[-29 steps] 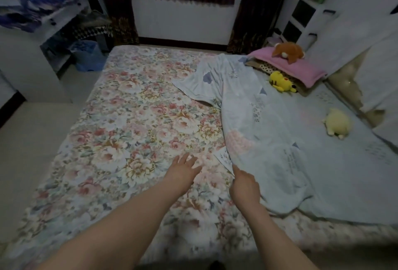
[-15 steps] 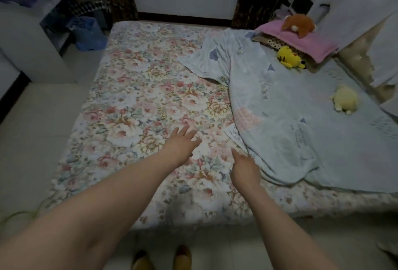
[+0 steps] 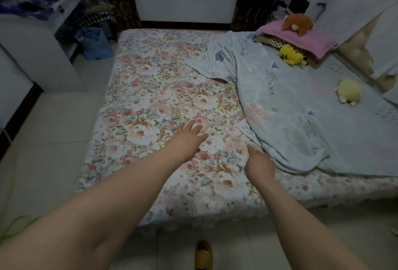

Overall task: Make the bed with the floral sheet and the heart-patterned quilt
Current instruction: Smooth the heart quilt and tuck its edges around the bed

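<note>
The floral sheet (image 3: 163,97) lies flat over the left and middle of the bed. A pale blue quilt (image 3: 286,119) with faint hearts is bunched in a long fold on the right half, and a white label shows at its near corner. My left hand (image 3: 189,138) hovers just over the floral sheet with its fingers spread and holds nothing. To the right, my right hand (image 3: 259,164) sits at the quilt's near edge. Its fingers curl into the fabric and its thumb points up.
A pink pillow (image 3: 301,37) with a brown plush toy (image 3: 298,24) lies at the bed's far right, with a yellow plush (image 3: 291,54) and a cream plush (image 3: 349,91) nearby. A blue bin (image 3: 94,43) and white shelves stand left. Tiled floor borders the bed.
The view has pulled back and tilted down, so the bed's near edge and a shoe now show. Both hands have stayed at about the same spots on the sheet and the quilt edge.
</note>
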